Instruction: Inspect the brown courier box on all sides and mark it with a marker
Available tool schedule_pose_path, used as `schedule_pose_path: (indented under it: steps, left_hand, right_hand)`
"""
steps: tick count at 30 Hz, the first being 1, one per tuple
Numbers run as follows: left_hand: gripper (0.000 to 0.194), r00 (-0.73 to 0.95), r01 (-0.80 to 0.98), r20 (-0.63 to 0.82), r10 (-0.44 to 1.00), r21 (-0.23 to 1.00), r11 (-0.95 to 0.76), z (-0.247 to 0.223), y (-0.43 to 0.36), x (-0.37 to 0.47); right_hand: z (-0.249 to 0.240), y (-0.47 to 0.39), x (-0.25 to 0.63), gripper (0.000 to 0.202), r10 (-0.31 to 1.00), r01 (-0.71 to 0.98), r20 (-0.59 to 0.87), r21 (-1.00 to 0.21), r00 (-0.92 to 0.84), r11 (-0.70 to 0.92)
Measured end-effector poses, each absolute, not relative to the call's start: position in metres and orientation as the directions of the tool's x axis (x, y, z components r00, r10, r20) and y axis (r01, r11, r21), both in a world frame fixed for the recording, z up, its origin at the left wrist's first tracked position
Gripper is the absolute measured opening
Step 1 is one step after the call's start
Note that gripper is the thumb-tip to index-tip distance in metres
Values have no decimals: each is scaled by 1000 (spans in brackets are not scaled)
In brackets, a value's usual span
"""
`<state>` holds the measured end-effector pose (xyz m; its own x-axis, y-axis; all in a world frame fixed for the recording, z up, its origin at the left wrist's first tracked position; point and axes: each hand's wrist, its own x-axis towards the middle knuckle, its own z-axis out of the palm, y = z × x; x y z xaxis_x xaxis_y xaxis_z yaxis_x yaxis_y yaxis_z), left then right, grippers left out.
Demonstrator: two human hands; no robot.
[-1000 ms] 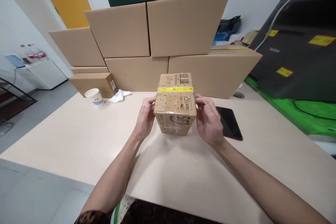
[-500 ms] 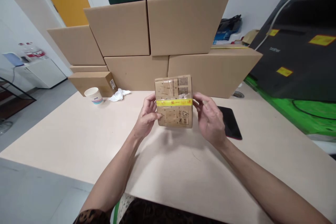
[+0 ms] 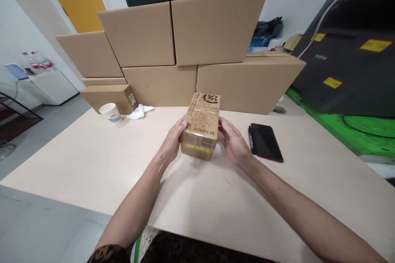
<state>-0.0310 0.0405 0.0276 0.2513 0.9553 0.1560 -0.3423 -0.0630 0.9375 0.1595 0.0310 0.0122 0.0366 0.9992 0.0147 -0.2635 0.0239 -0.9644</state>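
A small brown cardboard box (image 3: 202,121) with "SF EXPRESS" print and a yellow tape strip is held between my two hands over the table (image 3: 197,222). Its printed long face slopes up and away from me, and the taped end faces me. My left hand (image 3: 173,139) grips the left side, thumb along the upper edge. Against the right side, the fingers of my right hand (image 3: 234,141) press, their tips partly hidden behind the box. Whether the box's underside touches the table I cannot tell.
Right of my right hand lies a black tablet (image 3: 267,143). A paper cup (image 3: 110,112) and a crumpled tissue (image 3: 140,111) sit at the left. Large stacked cartons (image 3: 222,28) line the back edge. Beyond the right side stands a dark covered machine (image 3: 348,57).
The box has tilted, so its printed long face now shows above the taped end, which has swung lower. My right hand has shifted slightly left, uncovering more of the tablet.
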Motion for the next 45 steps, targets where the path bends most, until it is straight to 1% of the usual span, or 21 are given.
schedule_pose_path:
  steps: [3,4,6,9,11,14,17,20,21,23,26,28,29,31,32,33,34,36,38,41,45]
  left_hand:
    - [68,327,-263,249,912,951,-166,30,38,-36]
    - [72,333,-209,279,901,953,-218,30,36,-37]
    - [77,354,-38,357,864,929,-368,28,32,-37]
    - [79,430,237,438,789,789,-567,22,25,-33]
    - [79,479,332,455,751,698,-635,18,21,-29]
    - [78,526,426,473,707,573,-700,13,15,-21]
    - [71,575,503,496,651,413,-759,8,8,-10]
    - [60,637,501,512,576,293,-814,1,4,-1]
    - [58,640,503,513,573,284,-816,-1,4,0]
    - [60,598,534,507,621,326,-780,-4,7,0]
    - [72,422,573,503,754,497,-652,-6,16,-4]
    - [83,258,510,490,833,663,-548,-3,22,-8]
    - [89,164,432,463,871,761,-485,-1,25,-11]
    - [97,37,157,320,947,934,-322,4,30,-16]
    - [97,39,-16,223,974,975,-223,7,32,-19]
    - [94,98,-176,138,986,977,-119,10,34,-21]
    - [91,179,-297,83,980,955,-27,13,36,-24]
    - [85,286,-423,56,957,903,74,18,40,-28]
    - [79,278,-483,69,958,872,77,21,41,-32]
    - [67,236,-545,85,968,836,60,23,44,-39]
    - [59,297,-523,84,951,848,89,24,48,-52]
  right_hand:
    - [20,28,159,40,992,-367,125,-924,-29,106]
    - [23,28,160,41,987,-391,159,-910,-26,137]
    - [30,27,165,44,981,-395,191,-903,-23,167]
    - [36,30,174,60,985,-301,174,-940,-10,164]
    - [37,33,182,78,984,-196,176,-964,31,178]
    - [36,37,196,105,969,-19,229,-973,91,232]
    - [39,37,208,113,954,114,289,-953,84,279]
    - [46,35,213,113,962,121,263,-960,67,254]
    - [49,36,213,112,967,94,245,-967,71,238]
    - [51,38,212,104,972,8,215,-977,98,215]
    - [47,43,207,89,981,-127,148,-978,124,164]
    - [42,45,203,76,990,-204,90,-973,105,111]
    - [40,45,201,71,994,-242,67,-967,88,86]
    - [37,43,196,62,998,-314,45,-948,42,56]
    - [36,41,193,58,999,-344,48,-938,17,51]
    - [36,39,191,56,998,-367,57,-929,-4,51]
    - [35,37,189,55,997,-381,69,-923,-24,54]
    - [35,35,187,57,994,-391,94,-918,-55,65]
    - [34,35,187,61,991,-394,112,-916,-79,72]
    - [32,39,190,61,987,-376,116,-924,-110,66]
    - [30,44,194,60,987,-303,119,-950,-111,80]
